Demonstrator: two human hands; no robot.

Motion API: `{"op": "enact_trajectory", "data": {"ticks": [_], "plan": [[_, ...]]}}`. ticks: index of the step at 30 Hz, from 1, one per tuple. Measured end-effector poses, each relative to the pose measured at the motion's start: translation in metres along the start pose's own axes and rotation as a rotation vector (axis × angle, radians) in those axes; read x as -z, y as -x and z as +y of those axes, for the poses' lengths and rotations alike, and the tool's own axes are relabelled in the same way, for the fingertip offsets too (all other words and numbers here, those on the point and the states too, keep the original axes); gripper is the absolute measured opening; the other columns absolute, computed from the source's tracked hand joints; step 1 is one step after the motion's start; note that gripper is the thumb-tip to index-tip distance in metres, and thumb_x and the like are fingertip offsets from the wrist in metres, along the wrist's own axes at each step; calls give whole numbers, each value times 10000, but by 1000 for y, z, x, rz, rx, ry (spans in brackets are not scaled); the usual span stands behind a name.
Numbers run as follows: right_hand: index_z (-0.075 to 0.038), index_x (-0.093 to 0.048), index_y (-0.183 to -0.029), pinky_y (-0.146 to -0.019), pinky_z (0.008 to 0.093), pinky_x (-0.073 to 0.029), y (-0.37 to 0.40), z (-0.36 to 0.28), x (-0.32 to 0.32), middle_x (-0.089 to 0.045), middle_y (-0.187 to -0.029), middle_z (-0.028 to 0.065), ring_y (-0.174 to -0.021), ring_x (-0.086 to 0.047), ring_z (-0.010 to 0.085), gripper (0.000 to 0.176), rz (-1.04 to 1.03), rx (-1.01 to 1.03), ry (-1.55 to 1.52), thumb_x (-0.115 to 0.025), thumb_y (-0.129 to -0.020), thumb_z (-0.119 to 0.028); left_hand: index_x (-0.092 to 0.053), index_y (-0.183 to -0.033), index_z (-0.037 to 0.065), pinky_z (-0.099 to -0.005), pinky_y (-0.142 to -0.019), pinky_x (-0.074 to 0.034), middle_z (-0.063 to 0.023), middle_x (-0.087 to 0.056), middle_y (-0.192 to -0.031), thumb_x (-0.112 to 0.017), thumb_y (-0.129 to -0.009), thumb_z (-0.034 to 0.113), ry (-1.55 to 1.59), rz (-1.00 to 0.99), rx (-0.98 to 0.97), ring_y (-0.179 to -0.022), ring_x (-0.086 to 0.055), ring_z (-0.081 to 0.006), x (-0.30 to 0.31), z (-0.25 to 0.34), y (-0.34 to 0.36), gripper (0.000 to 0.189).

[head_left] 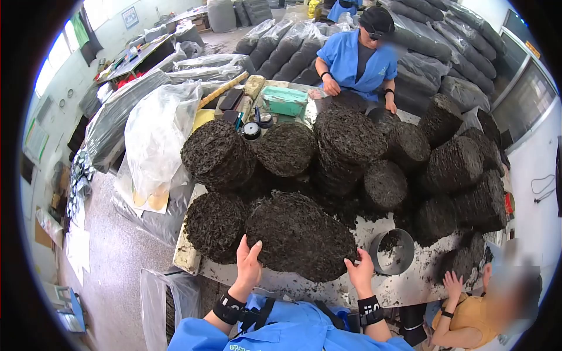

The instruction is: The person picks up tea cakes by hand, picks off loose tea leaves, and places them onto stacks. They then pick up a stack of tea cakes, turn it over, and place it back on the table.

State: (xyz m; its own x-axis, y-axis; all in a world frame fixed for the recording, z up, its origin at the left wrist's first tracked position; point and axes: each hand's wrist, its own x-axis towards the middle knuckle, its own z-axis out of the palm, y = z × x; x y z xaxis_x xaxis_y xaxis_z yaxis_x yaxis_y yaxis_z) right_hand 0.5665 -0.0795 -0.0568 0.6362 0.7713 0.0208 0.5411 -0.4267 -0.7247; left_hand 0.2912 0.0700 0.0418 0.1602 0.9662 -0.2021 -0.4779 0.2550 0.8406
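Note:
Broad, dark, fibrous sheets that look like dried seaweed lie in front of me, overlapping into a long shape. My left hand pinches their near left edge, thumb and fingers closed on it. At the right end, my right hand grips the edge between thumb and fingers. Just left of the sheets stands a round seaweed stack. Behind them rise a taller stack and a big central stack. Near my right hand sits a metal ring with dark crumbs inside.
The pale tabletop is strewn with crumbs. More stacks crowd the right side. A teal basket and a round tin stand at the back. One co-worker works opposite; another reaches in at right. Filled bags line the background.

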Motion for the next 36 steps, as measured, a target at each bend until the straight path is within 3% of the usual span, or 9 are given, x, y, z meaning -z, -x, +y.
{"op": "enact_trajectory", "data": {"ticks": [11,15,18,19,23,25,28,33,36], "plan": [[-7,-529,-1149,-674,274,-508,-1,-25,15,-563,-905,65,-770,-562,138,553,-38,-200,-203,-808,-682,-107,-472,-1240,-30,-297,-963,-396,-89,-556,-1209,-500,-883,5,-204,57,-125,-1083,-526,-169,36,18,1,360],[0,-522,-1152,-674,273,-514,-4,-33,21,-597,-902,75,-738,-589,130,561,-81,-257,-333,-808,-685,-124,-436,-1261,-44,-312,-979,-385,-119,-545,-1212,-521,-873,25,-237,297,-293,-1095,-517,-204,93,48,-17,403],[2,-506,-1166,-675,272,-513,-2,-27,20,-587,-931,82,-759,-586,136,571,-77,-235,-326,-801,-690,-111,-445,-1240,-53,-366,-1020,-367,-186,-547,-1197,-629,-799,17,-1370,654,-689,-1148,-505,-319,104,51,-20,483],[0,-505,-1168,-675,274,-512,-3,-25,18,-584,-945,85,-765,-585,139,570,-71,-231,-388,-799,-692,-109,-445,-1240,-53,-366,-1020,-367,-186,-547,-1197,-629,-799,17,-1366,651,-693,-1148,-505,-319,88,56,-14,483],[-21,-498,-1173,-701,273,-502,-4,-32,23,-556,-955,70,-810,-565,119,576,-106,-272,-459,-800,-690,-103,-573,-1154,25,-432,-1040,-373,-149,-551,-1230,-733,-723,134,-1323,-478,-551,-1254,-453,-327,23,30,7,473],[-26,-518,-1167,-698,293,-502,-3,-41,26,-573,-996,99,-846,-585,147,525,-35,-129,-324,-772,-718,-121,-558,-1192,44,-439,-1060,-349,-139,-518,-1301,-772,-688,228,-1371,-852,-587,-1296,-410,-329,-5,-8,14,578],[-24,-614,-1037,-683,306,-498,-4,-39,33,-615,-933,118,-792,-613,200,317,207,246,170,-728,-757,-120,-492,-1291,47,-440,-1095,-302,-128,-426,-1405,-759,-698,289,-1418,-1129,-599,-1350,-339,-303,-27,-49,18,694],[-51,-685,-738,-639,393,-489,-16,-51,33,-613,-707,120,-670,-605,288,83,42,24,-26,-680,-774,-126,-523,-1255,49,-435,-1094,-302,-112,-461,-1375,-734,-722,265,-1501,-1173,-636,-1329,-372,-278,-30,-76,21,613],[-54,-660,-703,-624,419,-494,-25,-41,15,-634,-733,153,-702,-619,333,115,-16,79,394,-683,-742,-160,-552,-1219,60,-426,-1082,-321,-92,-503,-1331,-732,-708,250,-1491,-1134,-660,-1302,-407,-264,-32,-81,21,574]]}}
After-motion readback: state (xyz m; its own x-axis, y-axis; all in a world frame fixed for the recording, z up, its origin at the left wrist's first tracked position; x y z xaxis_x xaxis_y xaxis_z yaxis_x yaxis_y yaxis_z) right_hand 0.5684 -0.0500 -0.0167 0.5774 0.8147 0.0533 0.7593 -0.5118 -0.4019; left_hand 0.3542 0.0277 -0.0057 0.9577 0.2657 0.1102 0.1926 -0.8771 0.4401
